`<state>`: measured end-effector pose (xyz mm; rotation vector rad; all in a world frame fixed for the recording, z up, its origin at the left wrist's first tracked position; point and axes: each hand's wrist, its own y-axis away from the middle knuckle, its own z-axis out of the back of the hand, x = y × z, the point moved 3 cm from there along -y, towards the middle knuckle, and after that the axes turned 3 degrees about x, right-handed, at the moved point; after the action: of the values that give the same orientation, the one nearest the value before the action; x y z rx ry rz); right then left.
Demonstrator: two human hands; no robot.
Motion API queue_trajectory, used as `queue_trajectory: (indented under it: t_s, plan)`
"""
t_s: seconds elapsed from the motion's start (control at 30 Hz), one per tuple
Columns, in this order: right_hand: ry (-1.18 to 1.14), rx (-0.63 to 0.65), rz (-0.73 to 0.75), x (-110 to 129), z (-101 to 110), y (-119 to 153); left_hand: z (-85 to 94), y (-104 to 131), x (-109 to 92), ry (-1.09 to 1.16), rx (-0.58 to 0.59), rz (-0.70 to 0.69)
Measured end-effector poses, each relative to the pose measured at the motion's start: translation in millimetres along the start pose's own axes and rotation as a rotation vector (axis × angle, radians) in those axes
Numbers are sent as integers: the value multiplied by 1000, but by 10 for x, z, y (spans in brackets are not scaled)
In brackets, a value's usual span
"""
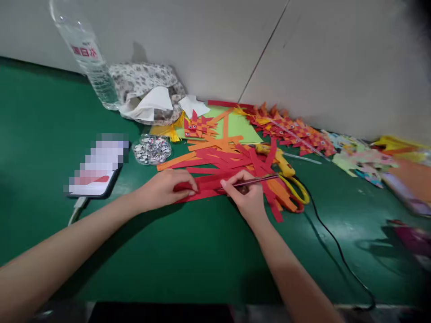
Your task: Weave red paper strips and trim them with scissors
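A red paper piece [207, 186] lies at the near edge of a pile of red and orange paper strips [218, 157]. My left hand [168, 188] pinches the left end of the red paper between thumb and fingers. My right hand [247, 193] is closed round a thin dark pen-like tool [257, 180], whose tip end points left over the red paper. The exact tip is hard to make out.
A phone [101, 166] with a cable, a water bottle [92, 63], a tissue pack [148, 89] and a bag of googly eyes [152, 149] are left. A yellow glue gun [284, 161], yellow-handled scissors [298, 190], folded paper fish [292, 128] and a black cord [333, 237] are right.
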<state>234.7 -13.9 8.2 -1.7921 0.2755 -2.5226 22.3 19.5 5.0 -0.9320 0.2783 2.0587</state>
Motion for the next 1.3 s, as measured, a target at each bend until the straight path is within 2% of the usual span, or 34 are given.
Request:
queue_trajectory:
  t_s: [0.17,0.3,0.47,0.63,0.8,1.3]
  plan:
    - [3,61,6,21,-4,1,9,-5,-12,-11,-1,7]
    - [15,14,1,7,11,-1,19,0,-24,-7,-3,16]
    - [22,60,12,0,-2,1,14,-6,-28,-11,-2,14]
    - [-18,18,6,7,15,-3,13,-16,-35,-11,-1,16]
    - [-63,56,-4,7,7,0,29,-11,-55,-16,1,24]
    - [19,91,34,1,-11,-3,25,-5,-30,-14,0,22]
